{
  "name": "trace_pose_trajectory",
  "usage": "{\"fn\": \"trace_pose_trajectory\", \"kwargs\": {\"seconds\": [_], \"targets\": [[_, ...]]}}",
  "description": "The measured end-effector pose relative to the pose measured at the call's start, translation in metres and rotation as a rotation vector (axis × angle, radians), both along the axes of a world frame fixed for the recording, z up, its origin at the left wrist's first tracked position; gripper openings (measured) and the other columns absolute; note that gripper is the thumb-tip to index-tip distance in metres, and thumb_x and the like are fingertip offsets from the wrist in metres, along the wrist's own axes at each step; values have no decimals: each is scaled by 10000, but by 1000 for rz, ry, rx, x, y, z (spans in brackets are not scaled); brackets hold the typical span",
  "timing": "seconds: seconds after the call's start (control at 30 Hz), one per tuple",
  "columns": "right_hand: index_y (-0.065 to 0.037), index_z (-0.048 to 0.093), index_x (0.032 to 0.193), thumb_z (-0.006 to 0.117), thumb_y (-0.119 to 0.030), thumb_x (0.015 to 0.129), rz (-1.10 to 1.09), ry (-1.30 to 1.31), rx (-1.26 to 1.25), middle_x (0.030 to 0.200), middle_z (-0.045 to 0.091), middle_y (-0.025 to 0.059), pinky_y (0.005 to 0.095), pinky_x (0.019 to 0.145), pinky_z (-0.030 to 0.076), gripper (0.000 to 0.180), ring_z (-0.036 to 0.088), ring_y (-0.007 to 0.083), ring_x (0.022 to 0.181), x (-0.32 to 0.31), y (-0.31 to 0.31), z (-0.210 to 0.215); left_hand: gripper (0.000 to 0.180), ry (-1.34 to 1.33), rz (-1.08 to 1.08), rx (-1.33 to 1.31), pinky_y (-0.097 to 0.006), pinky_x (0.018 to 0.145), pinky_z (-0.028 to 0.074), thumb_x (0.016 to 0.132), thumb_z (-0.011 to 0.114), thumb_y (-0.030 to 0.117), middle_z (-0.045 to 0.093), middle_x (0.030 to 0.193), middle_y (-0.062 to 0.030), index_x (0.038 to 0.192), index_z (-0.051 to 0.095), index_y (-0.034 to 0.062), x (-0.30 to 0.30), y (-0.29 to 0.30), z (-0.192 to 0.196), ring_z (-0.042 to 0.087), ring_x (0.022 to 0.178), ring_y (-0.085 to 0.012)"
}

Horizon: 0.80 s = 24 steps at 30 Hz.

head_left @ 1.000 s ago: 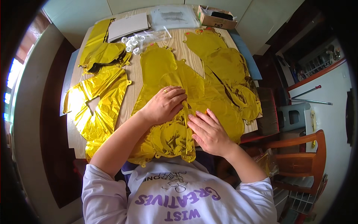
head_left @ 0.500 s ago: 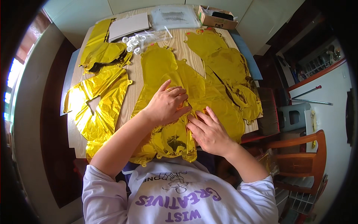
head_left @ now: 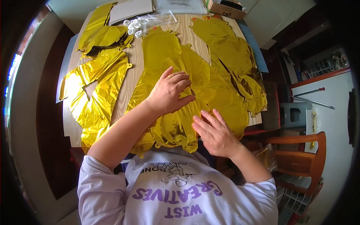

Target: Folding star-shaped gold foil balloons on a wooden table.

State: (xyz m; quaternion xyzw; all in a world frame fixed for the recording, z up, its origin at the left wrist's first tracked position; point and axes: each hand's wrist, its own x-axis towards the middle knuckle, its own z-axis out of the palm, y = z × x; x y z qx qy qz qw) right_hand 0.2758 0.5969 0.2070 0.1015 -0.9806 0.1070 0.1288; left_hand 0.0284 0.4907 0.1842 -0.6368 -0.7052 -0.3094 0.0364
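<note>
A gold foil balloon [head_left: 161, 48], deflated and flat, lies in front of me with small tabs along its edge. My left hand [head_left: 171, 90] rests on its middle, fingers stretched out and thumb apart. Close by on the right, my right hand [head_left: 216, 134] lies with its fingers extended on the foil near the balloon's lower edge. Neither hand visibly grips anything. Under the hands the foil is creased. Another flat gold foil balloon [head_left: 234, 56] lies to the right, the two overlapping near the middle.
At the left lie a gold foil balloon with a hole [head_left: 108, 75] and folded gold foil [head_left: 101, 37]. White plastic rings [head_left: 135, 26], grey-white boards [head_left: 131, 10] and a cardboard box [head_left: 225, 9] sit at the wooden table's [head_left: 135, 75] far side. A wooden chair [head_left: 300, 150] stands right.
The view has shifted, so the table sits higher in the picture. My hands have moved slightly apart, the right one toward me, while the foil between them looks smoother.
</note>
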Motion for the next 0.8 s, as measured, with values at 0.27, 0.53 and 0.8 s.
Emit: {"fn": "trace_pose_trajectory", "kwargs": {"seconds": [0.27,0.53,0.8], "targets": [[-20,707,1154,618,-152,915,29,217,-31,1285,675,127,526,1141,385,287,601,302,1261,3,-6,-24,453,17,10,13,-551,1152,369,807,808,374,696,1211,-107,1115,713,55,-2,0,-2,629,1224,-264],[-26,727,1068,589,-147,923,109,277,9,1169,716,125,476,1081,458,235,672,265,1146,4,-7,-19,466,15,21,-14,-546,1172,345,811,799,401,690,1228,-98,1116,715,59,-1,0,-3,620,1236,-252],[-27,713,1111,634,-134,903,94,256,-101,1187,685,118,446,1051,475,247,645,253,1131,-2,-7,-20,473,11,17,-11,-541,1175,343,810,796,406,690,1228,-102,1121,720,58,-1,-1,-2,618,1235,-254]]}}
